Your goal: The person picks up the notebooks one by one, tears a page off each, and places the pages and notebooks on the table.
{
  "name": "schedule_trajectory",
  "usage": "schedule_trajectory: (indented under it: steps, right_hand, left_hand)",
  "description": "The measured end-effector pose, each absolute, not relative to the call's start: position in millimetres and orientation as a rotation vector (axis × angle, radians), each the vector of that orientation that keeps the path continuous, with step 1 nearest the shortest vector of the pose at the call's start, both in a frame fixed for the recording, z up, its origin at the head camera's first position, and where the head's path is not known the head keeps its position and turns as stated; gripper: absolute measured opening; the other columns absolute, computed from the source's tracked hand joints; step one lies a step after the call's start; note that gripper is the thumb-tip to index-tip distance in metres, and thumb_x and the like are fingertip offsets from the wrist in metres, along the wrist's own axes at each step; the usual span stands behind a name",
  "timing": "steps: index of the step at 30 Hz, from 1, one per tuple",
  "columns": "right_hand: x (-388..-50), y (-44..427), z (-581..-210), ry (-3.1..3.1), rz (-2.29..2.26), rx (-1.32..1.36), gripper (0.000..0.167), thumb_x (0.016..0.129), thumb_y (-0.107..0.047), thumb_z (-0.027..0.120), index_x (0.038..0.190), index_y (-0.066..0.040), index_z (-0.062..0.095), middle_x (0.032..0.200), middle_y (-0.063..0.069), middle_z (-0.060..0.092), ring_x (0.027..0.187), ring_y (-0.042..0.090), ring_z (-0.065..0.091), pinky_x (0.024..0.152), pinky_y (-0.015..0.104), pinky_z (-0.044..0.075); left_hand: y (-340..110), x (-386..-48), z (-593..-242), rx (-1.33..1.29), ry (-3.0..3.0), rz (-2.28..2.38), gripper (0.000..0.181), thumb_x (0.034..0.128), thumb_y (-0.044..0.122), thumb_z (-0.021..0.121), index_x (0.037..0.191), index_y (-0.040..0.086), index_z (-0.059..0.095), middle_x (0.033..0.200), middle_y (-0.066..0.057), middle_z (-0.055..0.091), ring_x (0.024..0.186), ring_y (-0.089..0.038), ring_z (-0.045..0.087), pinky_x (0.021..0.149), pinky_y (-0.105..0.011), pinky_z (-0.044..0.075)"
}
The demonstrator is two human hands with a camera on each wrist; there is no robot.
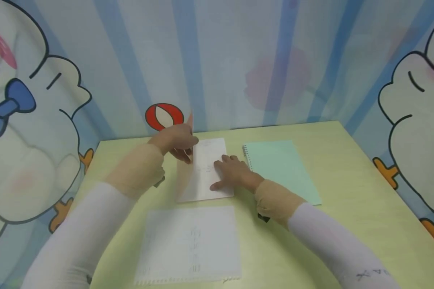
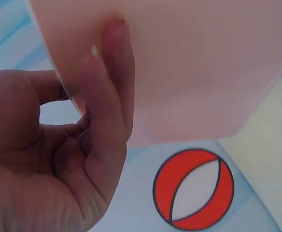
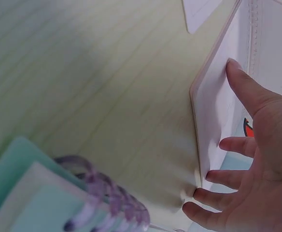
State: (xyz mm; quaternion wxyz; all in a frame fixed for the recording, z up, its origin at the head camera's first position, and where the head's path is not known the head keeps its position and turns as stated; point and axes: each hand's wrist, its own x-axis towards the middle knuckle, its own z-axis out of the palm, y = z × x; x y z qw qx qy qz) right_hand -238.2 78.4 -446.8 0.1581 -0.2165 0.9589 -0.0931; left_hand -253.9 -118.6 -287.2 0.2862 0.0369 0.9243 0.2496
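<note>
A pink-covered notebook lies opened at the middle of the table, a white page facing up. My left hand grips the edge of its raised pink cover. In the left wrist view, the fingers lie on the cover's pink face and the thumb is partly hidden behind it. On the white page rests my right hand, fingers spread and nearly straight. The right wrist view shows the thumb on the page and the other fingertips near its edge.
Right of the pink notebook lies a mint-green spiral notebook. Nearer the front is a white sheet with a ragged perforated edge and faint writing. A patterned curtain-like backdrop stands along the table's far edge.
</note>
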Motion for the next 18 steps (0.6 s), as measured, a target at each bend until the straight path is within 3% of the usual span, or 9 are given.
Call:
schedule_trajectory:
  steps: [7, 13, 16, 18]
  right_hand:
    - [-238, 83, -451, 2.794, -0.253, -0.64, 0.095, 0.088, -0.072, 0.074, 0.16, -0.016, 0.046, 0.17, 0.018, 0.031, 0.152, 0.046, 0.032, 0.114, 0.065, 0.038]
    - [-235, 83, -452, 2.839, -0.298, -0.614, 0.106, 0.091, -0.068, 0.073, 0.169, -0.014, 0.027, 0.174, 0.017, 0.024, 0.155, 0.041, 0.031, 0.12, 0.066, 0.028]
    - [-231, 94, -447, 2.851, -0.279, -0.685, 0.092, 0.101, -0.054, 0.067, 0.168, -0.004, 0.025, 0.171, 0.02, 0.03, 0.155, 0.04, 0.033, 0.12, 0.065, 0.031]
    - [-227, 107, -438, 2.828, -0.325, -0.711, 0.079, 0.108, -0.04, 0.061, 0.164, 0.005, 0.028, 0.169, 0.024, 0.032, 0.155, 0.041, 0.032, 0.121, 0.062, 0.032]
  left_hand:
    - [-85, -255, -318, 0.186, 2.484, 0.719, 0.031, 0.1093, 0.02, 0.044, 0.091, 0.001, 0.059, 0.085, -0.01, 0.065, 0.07, -0.019, 0.077, 0.064, -0.03, 0.062]
    - [-65, -257, -354, 0.229, 2.606, 0.614, 0.031, 0.1101, 0.026, 0.047, 0.09, 0.005, 0.059, 0.071, -0.006, 0.06, 0.058, -0.018, 0.062, 0.053, -0.028, 0.05]
    - [-52, -260, -376, 0.248, 2.682, 0.447, 0.038, 0.1098, 0.033, 0.046, 0.084, 0.008, 0.06, 0.064, -0.004, 0.055, 0.054, -0.018, 0.053, 0.053, -0.031, 0.043]
    - [-46, -260, -390, 0.25, 2.71, 0.389, 0.041, 0.1089, 0.036, 0.047, 0.08, 0.009, 0.06, 0.063, -0.003, 0.054, 0.057, -0.02, 0.055, 0.058, -0.034, 0.045]
